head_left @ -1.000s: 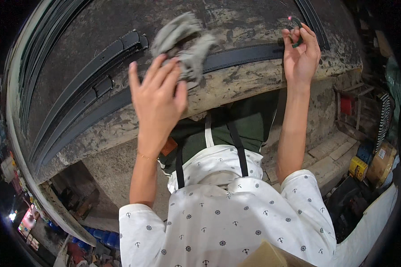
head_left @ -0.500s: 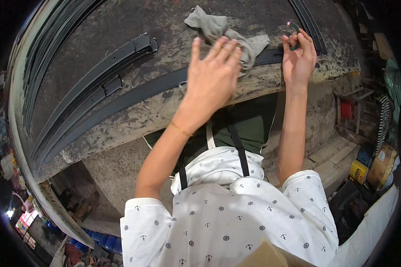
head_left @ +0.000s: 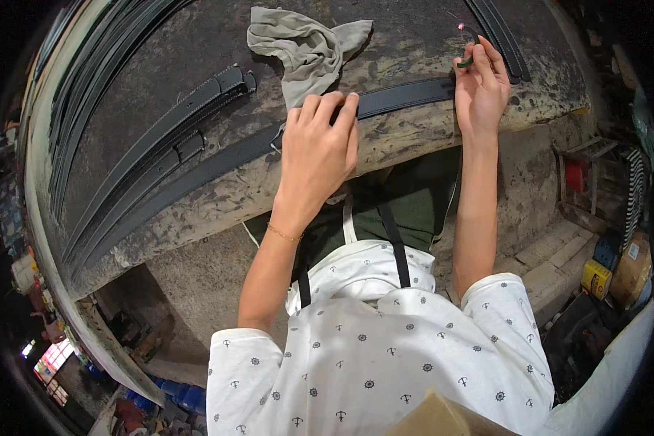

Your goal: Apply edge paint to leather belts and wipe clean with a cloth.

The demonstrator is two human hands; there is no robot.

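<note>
A long black belt with stitched edges lies along the bench's near edge. My left hand is over its middle, fingers bent down around it and the fingertips partly hidden. A small metal loop shows on the belt just left of that hand. Touching the fingertips from beyond is a crumpled grey cloth. At the belt's right end, my right hand is raised with its fingers pinched on a small dark green curved tool, a bright pinkish point glowing at its upper tip.
More black belts lie at the left, beside a bundle of thin dark strips. Another stitched strap rests at the far right of the worn bench. Below right are a stool and a yellow box.
My left hand has come off the cloth, from flat to bent fingers, and moved slightly left and nearer me. The cloth has shifted left. My right hand and its tool have risen slightly.
</note>
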